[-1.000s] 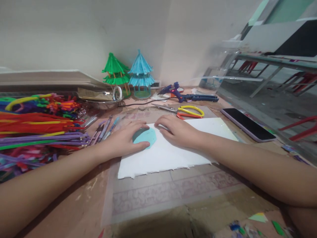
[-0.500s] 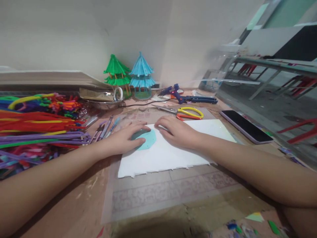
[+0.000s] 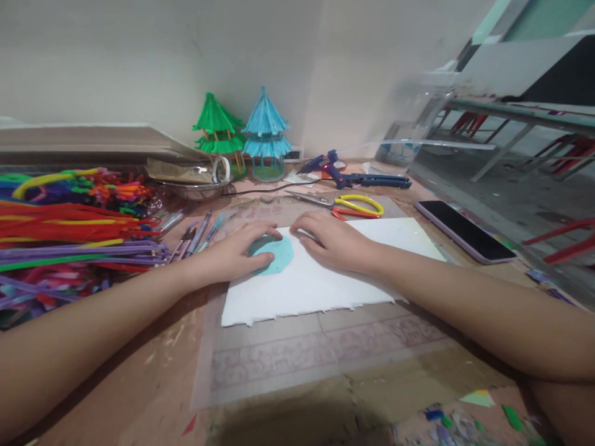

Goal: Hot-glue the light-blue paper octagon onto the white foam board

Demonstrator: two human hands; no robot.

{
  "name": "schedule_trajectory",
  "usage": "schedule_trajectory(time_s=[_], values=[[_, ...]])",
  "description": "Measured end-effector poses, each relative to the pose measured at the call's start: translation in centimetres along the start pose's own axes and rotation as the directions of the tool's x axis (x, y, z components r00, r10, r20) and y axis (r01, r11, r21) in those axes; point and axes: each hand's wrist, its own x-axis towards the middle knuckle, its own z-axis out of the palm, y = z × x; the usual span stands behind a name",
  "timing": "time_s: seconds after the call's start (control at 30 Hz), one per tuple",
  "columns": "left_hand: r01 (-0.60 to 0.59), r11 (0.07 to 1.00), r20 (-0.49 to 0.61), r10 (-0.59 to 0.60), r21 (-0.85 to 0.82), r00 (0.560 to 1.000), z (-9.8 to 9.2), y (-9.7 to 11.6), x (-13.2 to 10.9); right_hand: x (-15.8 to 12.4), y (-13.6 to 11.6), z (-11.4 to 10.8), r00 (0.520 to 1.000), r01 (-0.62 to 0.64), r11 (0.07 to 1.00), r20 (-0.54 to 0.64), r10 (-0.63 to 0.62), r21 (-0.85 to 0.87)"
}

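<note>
A white sheet (image 3: 325, 282) with a ragged front edge lies on a translucent cutting mat (image 3: 302, 359). A teal polygon-shaped paper piece (image 3: 277, 256) rests on the sheet's far left corner. My left hand (image 3: 232, 254) arches over the teal piece, its fingertips and thumb pressing on its edges. My right hand (image 3: 332, 241) lies on the white sheet just right of the piece, its fingers curled down at the sheet's far edge. What the right fingers hold, if anything, is hidden.
A heap of coloured pipe cleaners (image 3: 69, 229) fills the left, with pens (image 3: 199, 234) beside it. Yellow-handled scissors (image 3: 348, 205), a blue glue gun (image 3: 344, 176), green (image 3: 216, 133) and blue (image 3: 266, 133) paper pagodas and a metal bowl (image 3: 195, 189) stand behind. A phone (image 3: 465, 230) lies right.
Both hands stay nearly still on the sheet. The left thumb has shifted slightly along the teal piece, and the camera view has tilted a little.
</note>
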Motion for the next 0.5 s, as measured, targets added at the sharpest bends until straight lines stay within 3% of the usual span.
schedule_trajectory(time_s=[0.2, 0.37, 0.5], values=[[-0.047, 0.999, 0.017, 0.047, 0.021, 0.999, 0.00, -0.40, 0.43, 0.00, 0.17, 0.15, 1.000, 0.001, 1.000, -0.006, -0.001, -0.007], [-0.069, 0.997, -0.039, 0.070, 0.041, 0.997, -0.25, -0.36, 0.24, -0.07, 0.21, 0.06, 1.000, -0.001, 1.000, -0.009, 0.001, -0.003], [-0.167, 0.976, -0.101, 0.182, 0.142, 0.978, -0.76, -0.27, 0.01, -0.12, 0.11, -0.08, 1.000, -0.010, 1.000, 0.000, 0.010, 0.004]])
